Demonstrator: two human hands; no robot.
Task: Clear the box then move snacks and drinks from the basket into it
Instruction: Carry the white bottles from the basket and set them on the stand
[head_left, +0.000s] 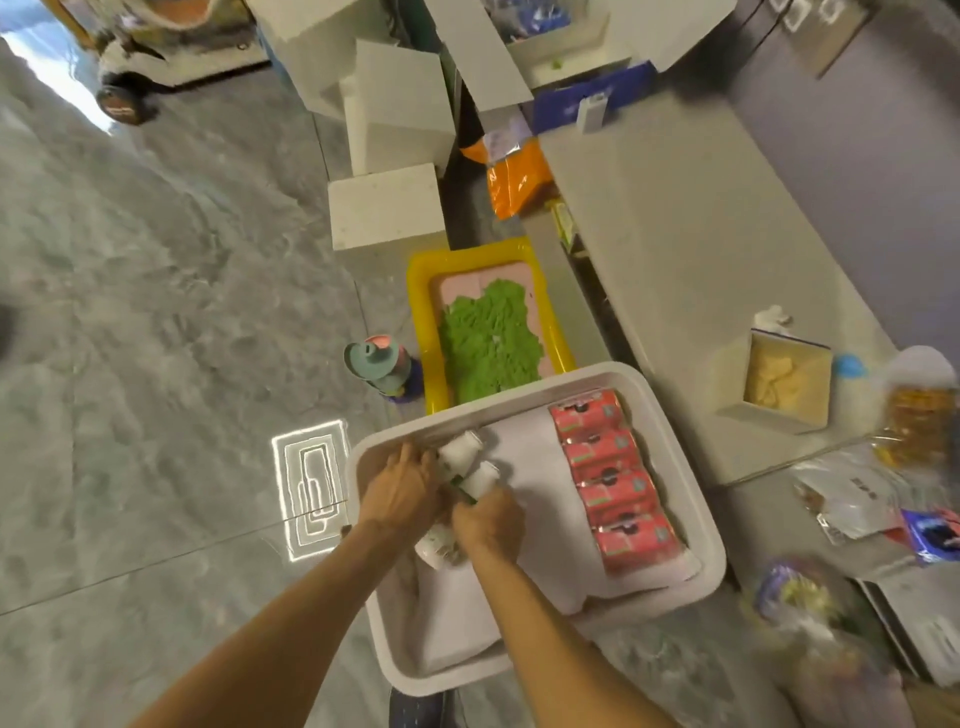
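A grey marbled floor (156, 312) fills the left half of the view, with a bright patch of reflected light on it just left of the box. A long pale grey counter (701, 249) runs up the right side; on it stand an open carton of yellowish contents (779, 387) and, at the near end, a blurred heap of packets (852, 499). White foam blocks (389, 156) are stacked on the floor farther back, and an orange bag (519, 179) lies between them and the counter.

The white box (691, 452) sits on the floor beside the counter, lined with white paper. Along its right wall lies a row of four pink-red drink cartons (615, 478); their print is too blurred to read. Just behind the box is a yellow tray (421, 291) holding a pink slab and a green crumpled mass, with a small teal-topped toy (376, 364) beside it.

Both hands reach into the left part of the box. The left hand (402, 491) and the right hand (491, 522) are each curled around small white bottles (470, 465) lying side by side, their labels unreadable.
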